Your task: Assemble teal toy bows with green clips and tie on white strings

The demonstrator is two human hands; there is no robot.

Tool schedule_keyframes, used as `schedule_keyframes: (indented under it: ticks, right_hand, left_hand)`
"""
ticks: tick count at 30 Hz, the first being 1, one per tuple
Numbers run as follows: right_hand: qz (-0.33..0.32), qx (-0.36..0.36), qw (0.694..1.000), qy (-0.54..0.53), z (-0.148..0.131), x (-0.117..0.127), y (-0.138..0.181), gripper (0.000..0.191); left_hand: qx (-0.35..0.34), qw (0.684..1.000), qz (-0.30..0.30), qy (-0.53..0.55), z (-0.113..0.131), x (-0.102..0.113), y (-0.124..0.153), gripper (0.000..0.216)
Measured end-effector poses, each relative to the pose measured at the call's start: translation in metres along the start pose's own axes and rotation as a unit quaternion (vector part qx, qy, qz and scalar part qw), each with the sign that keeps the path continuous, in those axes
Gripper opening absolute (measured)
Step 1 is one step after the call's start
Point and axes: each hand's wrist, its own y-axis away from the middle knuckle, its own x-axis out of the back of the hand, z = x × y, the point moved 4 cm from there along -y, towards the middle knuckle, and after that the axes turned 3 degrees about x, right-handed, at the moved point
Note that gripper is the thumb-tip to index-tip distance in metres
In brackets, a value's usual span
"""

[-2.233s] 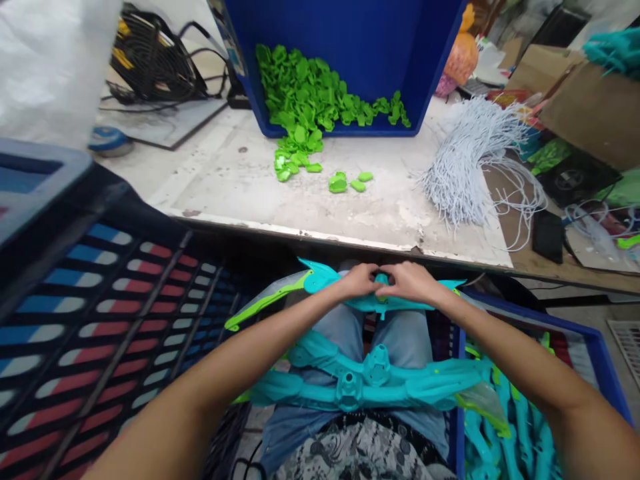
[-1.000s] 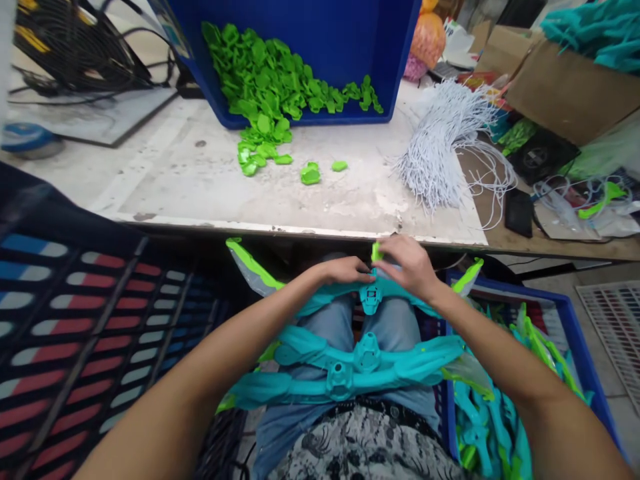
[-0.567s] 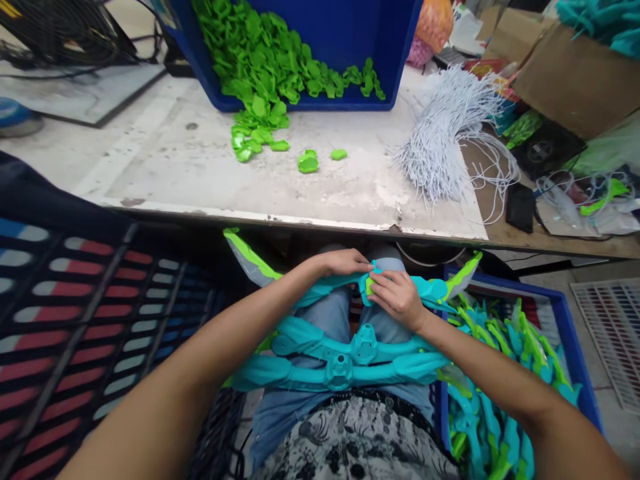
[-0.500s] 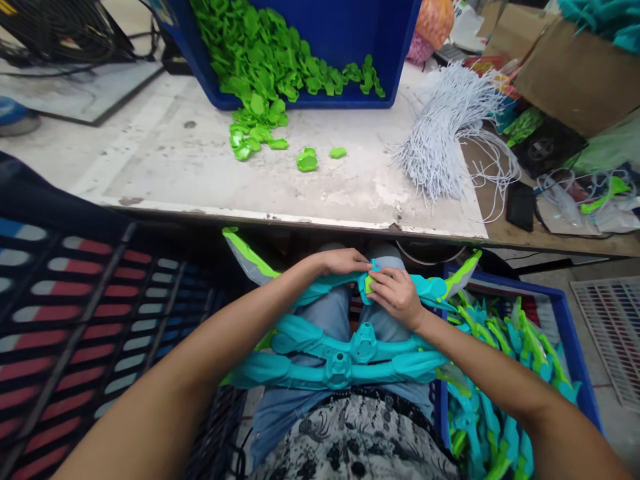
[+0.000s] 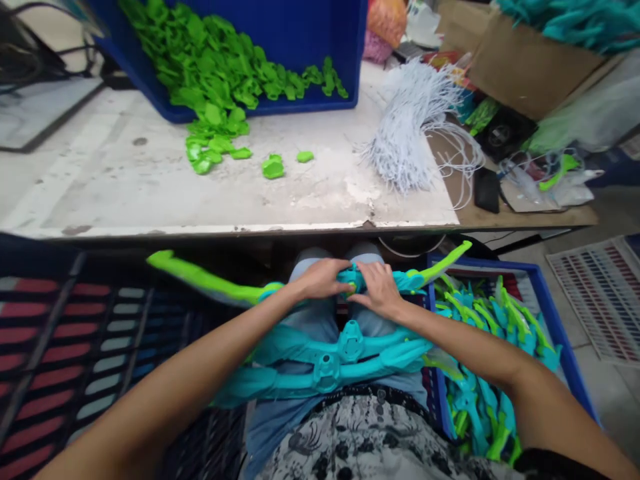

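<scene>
A turquoise toy bow (image 5: 406,281) with lime-green tips lies across my knees, just below the table edge. My left hand (image 5: 325,277) is closed round its middle from the left. From the other side my right hand (image 5: 379,288) grips the same middle, thumb toward me and fingers over the far side. Between the thumbs a bit of a small green plastic piece (image 5: 351,289) shows at the bow's centre; the rest is covered by my fingers. Nearer my body, two more turquoise bows, one with a centre hub (image 5: 351,341) and another (image 5: 326,373), rest on my lap.
A blue bin (image 5: 345,100) spills green pieces (image 5: 210,143) onto the white table (image 5: 165,193). A bundle of white cords (image 5: 405,127) lies at the right. Beside my right leg stands a blue crate (image 5: 555,313) of bows; a dark slatted crate (image 5: 60,333) is at my left.
My view has shifted, so the table things appear further left. The held bow has turned, its left green limb now showing broader. My left thumb has come down onto the bow's near side.
</scene>
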Motion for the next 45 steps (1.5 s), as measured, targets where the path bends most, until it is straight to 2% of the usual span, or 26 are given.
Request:
schedule_keyframes:
  ticks: [2, 4, 5, 7, 9, 11, 13, 15, 17, 19, 22, 24, 27, 28, 30, 32, 33, 34, 36, 38, 40, 42, 45]
  right_hand:
    - [0.032, 0.049, 0.998, 0.000, -0.004, 0.012, 0.008, 0.063]
    - [0.114, 0.050, 0.992, -0.008, 0.007, 0.039, 0.016, 0.042]
    - [0.168, 0.023, 0.986, -0.005, 0.021, 0.056, 0.020, 0.032]
    - [0.265, -0.075, 0.961, 0.024, 0.061, 0.094, 0.028, 0.025]
    - [0.300, -0.180, 0.934, 0.075, 0.111, 0.127, 0.029, 0.026]
    - [0.256, -0.244, 0.927, 0.124, 0.158, 0.147, 0.021, 0.026]
    - [0.180, -0.238, 0.940, 0.164, 0.188, 0.155, 0.005, 0.026]
    - [0.110, -0.200, 0.955, 0.188, 0.200, 0.155, -0.010, 0.024]
    - [0.084, -0.178, 0.963, 0.185, 0.203, 0.155, -0.018, 0.022]
    - [0.122, -0.188, 0.965, 0.139, 0.202, 0.159, -0.015, 0.021]
    - [0.222, -0.202, 0.953, -0.045, 0.200, 0.168, 0.007, 0.023]
    - [0.256, -0.213, 0.922, -0.197, 0.196, 0.170, 0.033, 0.030]
    - [0.268, -0.272, 0.851, -0.361, 0.181, 0.164, 0.089, 0.035]
    - [0.260, -0.305, 0.827, -0.395, 0.174, 0.159, 0.112, 0.039]
    - [0.208, -0.371, 0.786, -0.449, 0.156, 0.143, 0.158, 0.046]
    - [0.135, -0.418, 0.757, -0.483, 0.136, 0.123, 0.200, 0.044]
    - [0.119, -0.432, 0.748, -0.489, 0.128, 0.114, 0.217, 0.041]
    - [0.125, -0.441, 0.744, -0.486, 0.122, 0.106, 0.231, 0.039]
    - [0.201, -0.452, 0.746, -0.446, 0.117, 0.094, 0.249, 0.036]
    - [0.294, -0.452, 0.750, -0.384, 0.116, 0.085, 0.255, 0.032]
    - [0.341, -0.446, 0.757, -0.335, 0.116, 0.078, 0.251, 0.027]
    - [0.352, -0.438, 0.768, -0.306, 0.117, 0.071, 0.243, 0.025]
    - [0.343, -0.428, 0.791, -0.271, 0.117, 0.066, 0.235, 0.026]
  left_hand:
    - [-0.018, 0.995, 0.059, -0.079, 0.005, -0.006, 0.014, 0.039]
    - [-0.049, 0.976, 0.137, -0.162, 0.005, -0.013, 0.028, 0.038]
    - [-0.067, 0.961, 0.177, -0.200, 0.004, -0.017, 0.035, 0.038]
    - [-0.102, 0.931, 0.240, -0.254, -0.002, -0.026, 0.043, 0.042]
    - [-0.119, 0.915, 0.267, -0.277, -0.008, -0.035, 0.048, 0.049]
    - [-0.122, 0.917, 0.262, -0.274, -0.012, -0.042, 0.049, 0.054]
    - [-0.116, 0.926, 0.245, -0.264, -0.013, -0.045, 0.049, 0.057]
    - [-0.108, 0.930, 0.230, -0.264, -0.012, -0.046, 0.050, 0.056]
    - [-0.101, 0.931, 0.221, -0.273, -0.011, -0.045, 0.050, 0.055]
    - [-0.099, 0.931, 0.217, -0.277, -0.012, -0.044, 0.050, 0.053]
    - [-0.108, 0.933, 0.226, -0.257, -0.010, -0.039, 0.051, 0.047]
    - [-0.136, 0.934, 0.243, -0.226, -0.002, -0.034, 0.054, 0.044]
    - [-0.182, 0.935, 0.270, -0.140, 0.023, -0.026, 0.055, 0.038]
    - [-0.189, 0.942, 0.260, -0.098, 0.033, -0.026, 0.052, 0.033]
    - [-0.178, 0.966, 0.188, 0.004, 0.056, -0.034, 0.038, 0.031]
    - [-0.135, 0.981, 0.066, 0.120, 0.078, -0.054, 0.016, 0.034]
    - [-0.101, 0.978, 0.004, 0.182, 0.087, -0.067, 0.002, 0.035]
    - [-0.060, 0.965, -0.051, 0.249, 0.095, -0.081, -0.012, 0.035]
    - [0.031, 0.914, -0.145, 0.378, 0.108, -0.112, -0.040, 0.033]
    - [0.112, 0.848, -0.207, 0.476, 0.116, -0.142, -0.065, 0.029]
    - [0.155, 0.801, -0.244, 0.524, 0.123, -0.165, -0.084, 0.025]
    - [0.167, 0.779, -0.266, 0.543, 0.130, -0.182, -0.098, 0.020]
    - [0.163, 0.764, -0.296, 0.550, 0.141, -0.195, -0.109, 0.019]
